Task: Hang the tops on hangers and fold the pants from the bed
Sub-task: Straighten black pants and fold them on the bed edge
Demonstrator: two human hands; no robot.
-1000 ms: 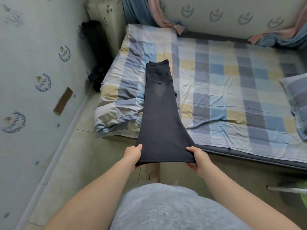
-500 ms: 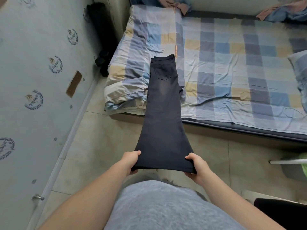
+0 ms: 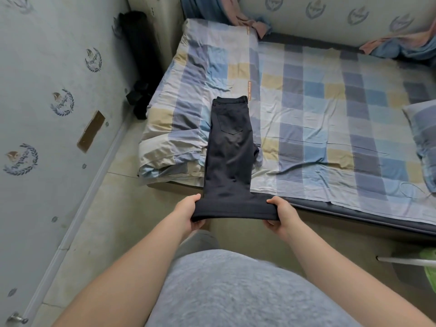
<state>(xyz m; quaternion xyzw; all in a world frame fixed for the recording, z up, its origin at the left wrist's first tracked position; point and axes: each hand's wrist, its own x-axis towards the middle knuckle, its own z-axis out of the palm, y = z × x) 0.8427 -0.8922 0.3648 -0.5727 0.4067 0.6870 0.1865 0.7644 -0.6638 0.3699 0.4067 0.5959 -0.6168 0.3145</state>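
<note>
Pants: dark pants (image 3: 228, 149), laid double leg on leg, run straight away from the fingers. The waistband end lies flat on the bed, a back pocket facing up. The hem end hangs out past the mattress edge, above the floor, stretched between both hands.
Left hand: the left hand (image 3: 188, 212) grips the hem's left corner, thumb on top and fingers curled under the cloth.
Right hand: the right hand (image 3: 282, 214) grips the hem's right corner the same way, thumb over and fingers wrapped beneath.
Bed: the bed (image 3: 330, 102) fills the space beyond the fingers, under a wrinkled sheet checked in blue, grey and yellow. A dark mattress edge shows just past the right fingers.
Quilt: a folded quilt (image 3: 184, 114) in the same check lies beyond the left fingers, touching the left side of the pants.
Pillow: a checked pillow (image 3: 422, 142) sits well off to the right of the right fingers.
Far edge: pink and blue cloth (image 3: 250, 22) is bunched against the far wall.
Floor: pale tiles (image 3: 118, 208) lie below and left of the left fingers.
Wall: pale wallpaper (image 3: 35, 55) with wreath emblems runs along the left, with a brown patch (image 3: 90, 131) low down on it.
Corner: a black bundle (image 3: 141, 67) stands between the wall and the bed.
</note>
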